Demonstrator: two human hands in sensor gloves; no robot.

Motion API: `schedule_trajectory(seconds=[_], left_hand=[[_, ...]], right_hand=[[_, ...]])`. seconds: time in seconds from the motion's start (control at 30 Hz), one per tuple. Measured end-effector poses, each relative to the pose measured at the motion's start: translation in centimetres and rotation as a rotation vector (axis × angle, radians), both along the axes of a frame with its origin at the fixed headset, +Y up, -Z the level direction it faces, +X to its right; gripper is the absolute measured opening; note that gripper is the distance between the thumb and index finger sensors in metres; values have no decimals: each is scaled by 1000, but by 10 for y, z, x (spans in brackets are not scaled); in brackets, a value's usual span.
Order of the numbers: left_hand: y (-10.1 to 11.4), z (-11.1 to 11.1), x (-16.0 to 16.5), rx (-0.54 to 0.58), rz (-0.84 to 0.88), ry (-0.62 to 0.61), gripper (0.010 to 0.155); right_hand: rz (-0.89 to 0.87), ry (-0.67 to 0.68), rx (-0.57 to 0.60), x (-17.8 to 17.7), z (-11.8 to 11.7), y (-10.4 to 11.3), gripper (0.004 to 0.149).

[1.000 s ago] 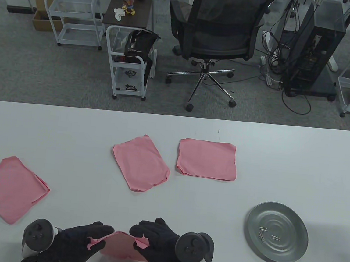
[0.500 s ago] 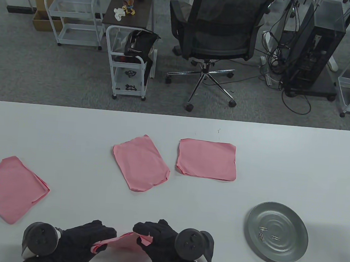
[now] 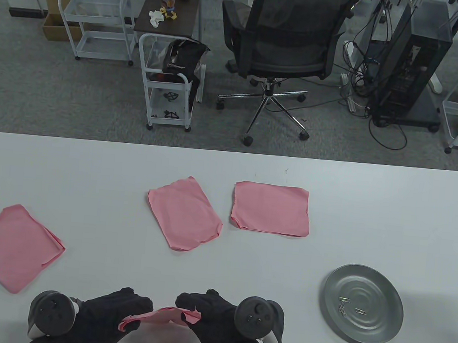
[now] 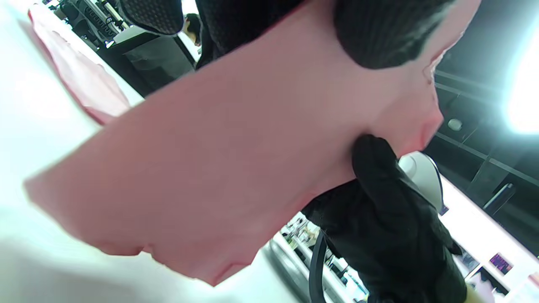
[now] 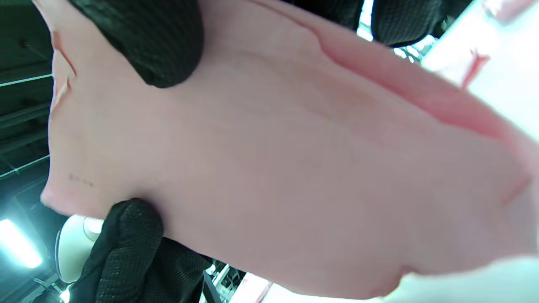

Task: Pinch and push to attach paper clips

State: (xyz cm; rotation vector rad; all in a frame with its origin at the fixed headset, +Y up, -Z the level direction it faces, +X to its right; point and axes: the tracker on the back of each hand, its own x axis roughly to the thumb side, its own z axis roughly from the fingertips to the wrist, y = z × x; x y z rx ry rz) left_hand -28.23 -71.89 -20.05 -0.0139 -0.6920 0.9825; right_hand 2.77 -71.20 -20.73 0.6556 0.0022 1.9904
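Note:
Both gloved hands hold one pink paper stack [image 3: 162, 316] just above the table's near edge. My left hand [image 3: 128, 311] pinches its left end and my right hand [image 3: 192, 312] pinches its right end. The left wrist view shows the stack [image 4: 219, 168] from below with fingers [image 4: 379, 29] on it. The right wrist view shows the same stack [image 5: 294, 168] filling the frame, a fingertip [image 5: 160, 46] pressing on it. Several paper clips [image 3: 343, 305] lie in a round metal dish [image 3: 379, 284] at the right. No clip is visible on the held stack.
Three more pink paper stacks lie on the white table [image 3: 369, 216]: one at the far left [image 3: 12, 246], one tilted at the centre [image 3: 185, 213], one to its right [image 3: 271, 209]. An office chair [image 3: 282, 44] and carts stand beyond the far edge.
The held stack has tipped from nearly flat to almost edge-on, so less of its face shows. Both hands stayed at the near edge, the right one shifting slightly right.

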Motion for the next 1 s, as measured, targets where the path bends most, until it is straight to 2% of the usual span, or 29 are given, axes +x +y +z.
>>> schedule_trajectory(seconds=[0.07,0.17,0.2,0.27,0.3,0.37,0.4,0.43,0.47,0.53,0.6,0.67,0.73,0.77,0.8,0.87,0.9,1.0], left_hand=[[-2,1,0,-40,32,-25,57],[-4,2,1,-35,74,-68,47],[-3,3,0,-31,71,-46,47],[-2,2,-2,-22,82,-17,46],[-2,2,-2,-27,93,-13,46],[-2,2,-5,-30,91,-3,46],[-2,2,-7,-32,85,1,46],[-2,2,-8,-35,85,3,46],[-2,1,-8,-41,94,4,46],[-1,0,-8,-44,101,7,46],[-1,0,-6,-48,90,10,46],[-3,-1,-4,-54,70,3,46],[-6,-2,-2,-61,49,-5,46],[-8,-2,-1,-66,36,-6,46],[-9,-2,-1,-68,29,-7,46],[-11,-3,-2,-77,15,-2,46],[-12,-3,-3,-81,15,1,46],[-14,-6,-5,-103,26,16,46]], right_hand=[[-32,20,21,0,5,8,43],[-62,47,-11,-3,8,11,43],[-52,44,-14,-2,7,13,44],[-4,-31,-6,13,2,20,57],[-3,-113,12,24,0,25,60],[-16,-364,81,65,-6,34,56],[54,-596,92,100,-9,35,54],[98,-664,94,114,-11,35,54],[254,-826,73,154,-15,29,52],[440,-975,8,192,-14,16,51],[676,-1107,-122,230,-6,-6,56],[729,-1051,-267,250,-4,-26,68],[665,-906,-543,256,-7,-40,77],[648,-854,-621,256,-9,-46,79],[673,-841,-638,255,-12,-51,80],[847,-864,-616,254,-17,-60,83],[844,-855,-588,254,-19,-61,83],[815,-852,-600,255,-21,-63,79]])
